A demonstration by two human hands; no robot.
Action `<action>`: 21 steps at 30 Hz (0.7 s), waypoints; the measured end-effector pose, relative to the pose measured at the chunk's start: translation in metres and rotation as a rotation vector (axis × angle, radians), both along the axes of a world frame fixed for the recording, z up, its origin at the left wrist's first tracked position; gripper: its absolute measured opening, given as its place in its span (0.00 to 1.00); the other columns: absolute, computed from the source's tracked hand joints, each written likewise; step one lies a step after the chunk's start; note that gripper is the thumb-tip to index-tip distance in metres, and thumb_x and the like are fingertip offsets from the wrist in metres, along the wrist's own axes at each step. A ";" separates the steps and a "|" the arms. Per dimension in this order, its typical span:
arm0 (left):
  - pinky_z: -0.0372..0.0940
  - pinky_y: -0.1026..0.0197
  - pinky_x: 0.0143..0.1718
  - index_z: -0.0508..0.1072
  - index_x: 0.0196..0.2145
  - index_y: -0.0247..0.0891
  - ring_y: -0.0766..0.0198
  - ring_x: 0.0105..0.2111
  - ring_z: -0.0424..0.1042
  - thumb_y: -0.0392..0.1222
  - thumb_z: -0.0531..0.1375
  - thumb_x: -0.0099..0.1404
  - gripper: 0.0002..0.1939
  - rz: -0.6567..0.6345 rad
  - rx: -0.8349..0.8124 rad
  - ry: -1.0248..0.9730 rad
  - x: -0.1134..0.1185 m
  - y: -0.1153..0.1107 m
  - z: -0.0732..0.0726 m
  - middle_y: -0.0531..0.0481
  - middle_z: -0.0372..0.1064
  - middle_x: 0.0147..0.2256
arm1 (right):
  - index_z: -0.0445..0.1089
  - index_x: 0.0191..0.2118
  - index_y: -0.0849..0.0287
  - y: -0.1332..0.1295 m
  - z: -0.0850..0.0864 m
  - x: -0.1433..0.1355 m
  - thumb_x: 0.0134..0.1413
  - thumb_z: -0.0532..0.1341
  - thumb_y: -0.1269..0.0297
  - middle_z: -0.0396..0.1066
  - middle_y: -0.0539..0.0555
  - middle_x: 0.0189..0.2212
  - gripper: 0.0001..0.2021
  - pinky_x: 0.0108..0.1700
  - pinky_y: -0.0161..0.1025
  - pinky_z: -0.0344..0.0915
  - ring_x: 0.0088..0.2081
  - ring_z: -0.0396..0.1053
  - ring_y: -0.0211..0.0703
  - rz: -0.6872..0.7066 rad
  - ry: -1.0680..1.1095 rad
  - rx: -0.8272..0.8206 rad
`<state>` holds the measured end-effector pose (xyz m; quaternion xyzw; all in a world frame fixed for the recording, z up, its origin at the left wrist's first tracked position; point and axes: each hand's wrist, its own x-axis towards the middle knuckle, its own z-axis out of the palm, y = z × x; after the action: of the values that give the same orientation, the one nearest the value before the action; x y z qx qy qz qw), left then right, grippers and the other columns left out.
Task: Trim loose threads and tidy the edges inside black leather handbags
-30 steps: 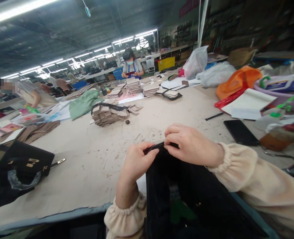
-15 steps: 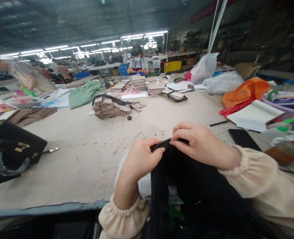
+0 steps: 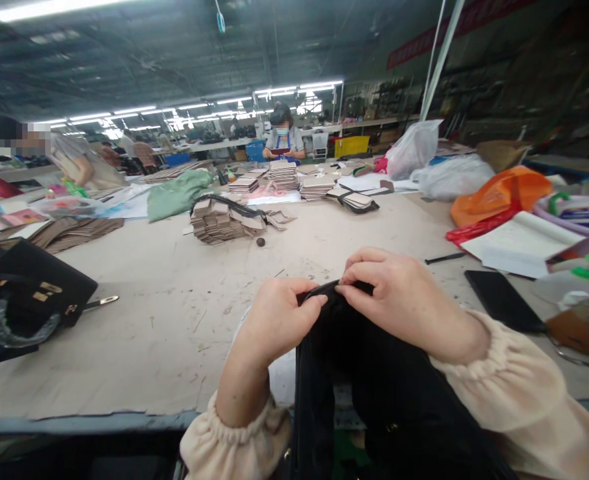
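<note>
A black bag [image 3: 399, 387] with small gold-coloured fittings hangs over the near edge of the table, its lower part running out of view. My left hand [image 3: 282, 317] pinches the bag's top edge between thumb and fingers. Right beside it, my right hand [image 3: 399, 293] grips the same edge with thumb and fingertips. Only a short stretch of rim shows between the two hands. What lies under the fingertips is hidden.
Left on the table [image 3: 164, 347] lies another black handbag [image 3: 19, 300] with gold fittings. Beyond are a bundle of brown pieces [image 3: 219, 223] and a green cloth [image 3: 179, 193]. A phone [image 3: 504, 300] and papers [image 3: 519, 243] lie right. A person [image 3: 284, 137] sits opposite.
The camera view has tipped upward a little, so the scene sits lower. Both hands still pinch the bag's edge, with only a slight shift of the fingers.
</note>
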<state>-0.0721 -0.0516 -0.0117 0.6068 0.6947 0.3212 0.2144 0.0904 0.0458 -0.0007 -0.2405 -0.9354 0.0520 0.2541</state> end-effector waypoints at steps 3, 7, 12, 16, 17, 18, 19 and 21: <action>0.48 0.66 0.21 0.74 0.27 0.36 0.71 0.21 0.58 0.43 0.53 0.61 0.13 -0.002 0.023 -0.006 0.002 0.000 -0.001 0.56 0.62 0.20 | 0.71 0.27 0.58 0.000 0.000 0.000 0.53 0.58 0.68 0.70 0.50 0.33 0.07 0.38 0.36 0.62 0.33 0.67 0.38 0.002 0.024 -0.007; 0.48 0.66 0.21 0.74 0.25 0.36 0.70 0.21 0.58 0.43 0.52 0.62 0.15 0.016 0.055 0.025 0.004 -0.001 -0.001 0.55 0.62 0.20 | 0.72 0.27 0.58 -0.001 -0.001 0.001 0.52 0.58 0.68 0.70 0.52 0.32 0.07 0.38 0.37 0.62 0.33 0.68 0.39 -0.003 0.049 -0.015; 0.49 0.66 0.22 0.72 0.22 0.35 0.70 0.22 0.58 0.42 0.51 0.62 0.15 0.040 0.061 0.093 0.008 -0.001 0.002 0.55 0.61 0.19 | 0.72 0.26 0.58 -0.004 -0.002 0.000 0.52 0.59 0.67 0.71 0.52 0.32 0.07 0.37 0.38 0.62 0.32 0.68 0.40 -0.051 0.066 -0.007; 0.50 0.67 0.23 0.72 0.23 0.36 0.70 0.22 0.58 0.40 0.51 0.61 0.14 0.062 0.076 0.110 0.011 -0.001 0.003 0.56 0.61 0.19 | 0.72 0.27 0.57 -0.006 -0.003 0.001 0.52 0.59 0.67 0.70 0.51 0.32 0.06 0.37 0.37 0.61 0.32 0.68 0.40 -0.075 0.066 -0.034; 0.50 0.67 0.23 0.73 0.23 0.36 0.71 0.22 0.59 0.39 0.52 0.61 0.14 0.073 0.081 0.112 0.012 -0.001 0.004 0.56 0.62 0.19 | 0.72 0.27 0.56 -0.006 -0.003 0.001 0.52 0.59 0.67 0.70 0.51 0.32 0.06 0.37 0.37 0.61 0.32 0.68 0.39 -0.080 0.071 -0.043; 0.51 0.67 0.23 0.73 0.24 0.36 0.71 0.22 0.59 0.39 0.52 0.61 0.13 0.084 0.085 0.113 0.013 0.000 0.004 0.56 0.63 0.19 | 0.72 0.27 0.56 -0.006 -0.004 0.001 0.52 0.59 0.67 0.70 0.51 0.32 0.06 0.37 0.37 0.61 0.32 0.68 0.39 -0.085 0.078 -0.051; 0.51 0.67 0.24 0.74 0.25 0.37 0.71 0.22 0.60 0.39 0.52 0.60 0.12 0.094 0.088 0.113 0.013 0.000 0.004 0.56 0.64 0.20 | 0.72 0.27 0.56 -0.006 -0.004 0.001 0.52 0.59 0.67 0.70 0.51 0.31 0.06 0.37 0.37 0.61 0.32 0.68 0.39 -0.091 0.087 -0.057; 0.52 0.68 0.24 0.75 0.27 0.37 0.70 0.22 0.61 0.38 0.53 0.60 0.11 0.110 0.088 0.106 0.013 0.001 0.003 0.56 0.66 0.21 | 0.71 0.26 0.57 -0.006 -0.005 0.000 0.51 0.59 0.67 0.70 0.50 0.31 0.06 0.36 0.37 0.61 0.31 0.67 0.38 -0.099 0.102 -0.066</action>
<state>-0.0588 -0.0507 -0.0083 0.5928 0.7225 0.3302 0.1324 0.0906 0.0395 -0.0056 -0.2920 -0.9058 0.0826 0.2958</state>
